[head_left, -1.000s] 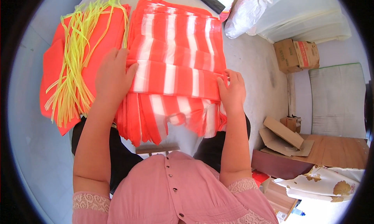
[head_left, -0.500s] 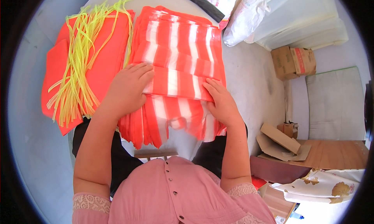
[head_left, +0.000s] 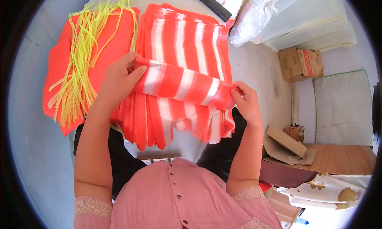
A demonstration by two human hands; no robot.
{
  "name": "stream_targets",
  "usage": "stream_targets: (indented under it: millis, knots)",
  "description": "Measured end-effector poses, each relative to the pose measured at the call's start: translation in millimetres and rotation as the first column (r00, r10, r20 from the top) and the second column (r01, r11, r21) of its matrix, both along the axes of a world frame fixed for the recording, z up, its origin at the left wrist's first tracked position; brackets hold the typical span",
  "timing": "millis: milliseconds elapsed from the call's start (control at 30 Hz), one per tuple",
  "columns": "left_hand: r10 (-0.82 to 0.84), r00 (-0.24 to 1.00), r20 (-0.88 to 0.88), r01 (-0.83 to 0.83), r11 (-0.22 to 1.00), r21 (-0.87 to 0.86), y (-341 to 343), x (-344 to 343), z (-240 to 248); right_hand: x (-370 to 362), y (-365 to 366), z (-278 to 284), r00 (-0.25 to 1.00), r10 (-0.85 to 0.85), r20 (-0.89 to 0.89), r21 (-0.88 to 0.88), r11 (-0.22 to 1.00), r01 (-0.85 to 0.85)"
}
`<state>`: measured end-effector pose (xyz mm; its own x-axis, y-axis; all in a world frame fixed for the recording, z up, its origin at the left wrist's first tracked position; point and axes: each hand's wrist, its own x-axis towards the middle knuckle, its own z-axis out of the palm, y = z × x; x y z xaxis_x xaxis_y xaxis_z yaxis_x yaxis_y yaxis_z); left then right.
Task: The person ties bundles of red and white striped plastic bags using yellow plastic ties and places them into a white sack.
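Observation:
In front of me lies a thick stack of red-and-white striped plastic sheets [head_left: 191, 40], thin and slightly see-through, perhaps bags. A folded band of the top striped sheet [head_left: 181, 83] is lifted across the stack. My left hand [head_left: 119, 77] pinches its left end between thumb and fingers. At its right end, my right hand [head_left: 247, 101] grips the corner with thumb and fingertips. The band slopes down toward the right. Ragged lower edges of the stack hang toward my lap.
At the left is a pile of plain red sheets [head_left: 113, 42] topped with loose yellow-green strips [head_left: 81, 70]. A dark bar [head_left: 211, 5] and a white plastic bag [head_left: 252, 20] lie at the far side. Cardboard boxes [head_left: 292, 66] and an opened carton [head_left: 288, 147] stand right.
Both hands, flat on the folded sheet before, now pinch its ends and hold the band raised. My right hand has moved outward to the right; the band has tilted.

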<state>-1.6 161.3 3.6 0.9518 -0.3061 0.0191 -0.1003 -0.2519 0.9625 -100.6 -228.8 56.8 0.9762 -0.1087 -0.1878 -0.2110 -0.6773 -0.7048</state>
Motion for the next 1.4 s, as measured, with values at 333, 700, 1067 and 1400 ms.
stream_targets:
  millis: [333,700,1067,1400]
  knots:
    - [-0.398,0.699,0.594,0.02,0.841,0.54,-45.0,-22.1,6.0,14.6,108.1,-26.6,0.75,0.546,0.373,-0.52,0.793,-0.318]
    - [-0.48,0.671,0.565,-0.074,0.715,0.695,-51.4,-16.4,-14.9,23.5,85.7,-39.7,0.809,0.538,0.238,-0.586,0.744,-0.322]
    - [-0.263,0.934,0.24,0.115,0.861,0.496,-26.2,-20.1,29.1,7.8,25.4,12.6,0.871,0.296,0.391,-0.706,0.704,0.078]
    - [-0.294,0.944,-0.152,0.33,0.87,0.365,6.0,-17.8,26.9,-5.9,96.6,-34.7,0.949,0.074,0.308,-0.039,0.997,-0.065]
